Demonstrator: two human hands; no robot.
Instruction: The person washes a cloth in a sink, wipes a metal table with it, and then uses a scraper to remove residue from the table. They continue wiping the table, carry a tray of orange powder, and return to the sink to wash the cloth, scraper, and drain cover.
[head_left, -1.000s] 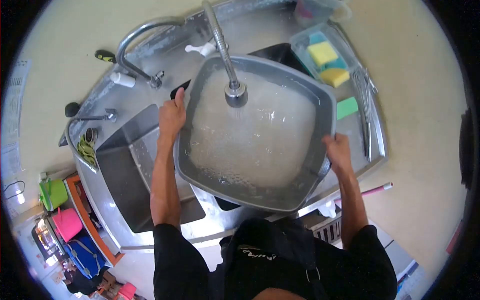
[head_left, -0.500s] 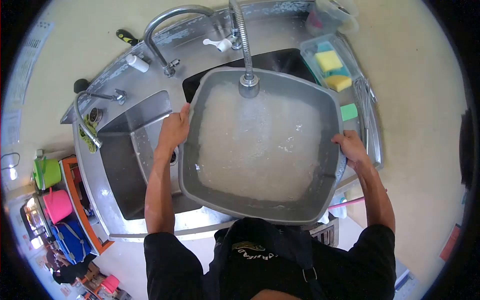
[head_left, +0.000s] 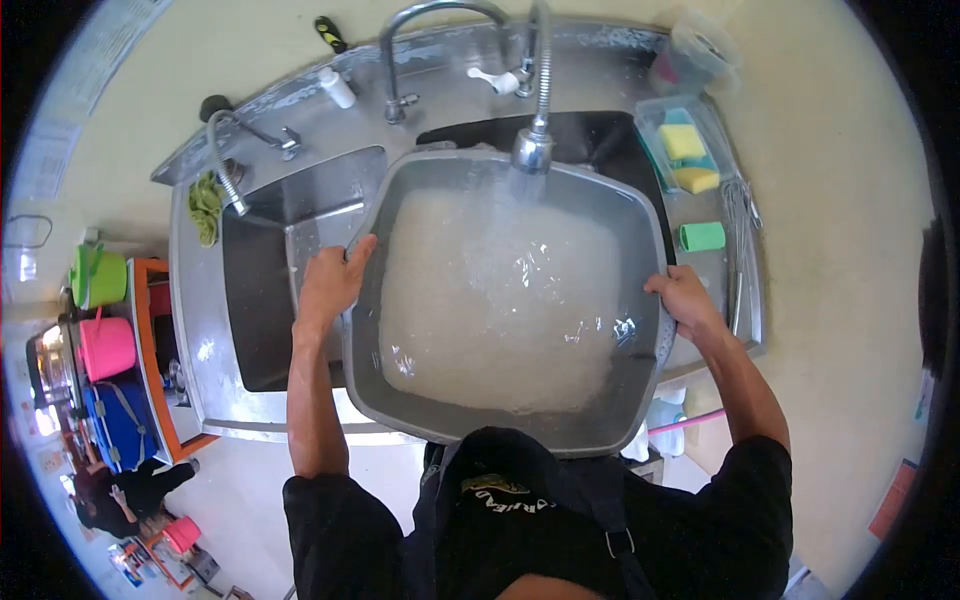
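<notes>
A large grey plastic tub [head_left: 520, 430] holds cloudy water over a pale layer that I cannot make out clearly. My left hand [head_left: 332, 285] grips the tub's left rim, thumb on top. On the opposite rim, my right hand [head_left: 690, 302] is closed with the fingers over the edge. The tub sits partly over the dark right sink basin [head_left: 590, 132], its near side close to my body. A flexible spray tap [head_left: 532, 150] hangs above the far rim, and water runs from it into the tub.
Left of the tub is a steel sink basin [head_left: 270, 300]. Behind stand a curved tap [head_left: 388, 60] and a white bottle [head_left: 338, 88]. On the right are a container of sponges [head_left: 682, 142], a green block [head_left: 702, 236] and a whisk [head_left: 738, 210]. Another person [head_left: 110, 500] is at far lower left.
The tub has moved left and toward my body relative to the tap, which is now over its far edge. Both hands keep their grip. The whole view has shifted, and the water surface ripples differently.
</notes>
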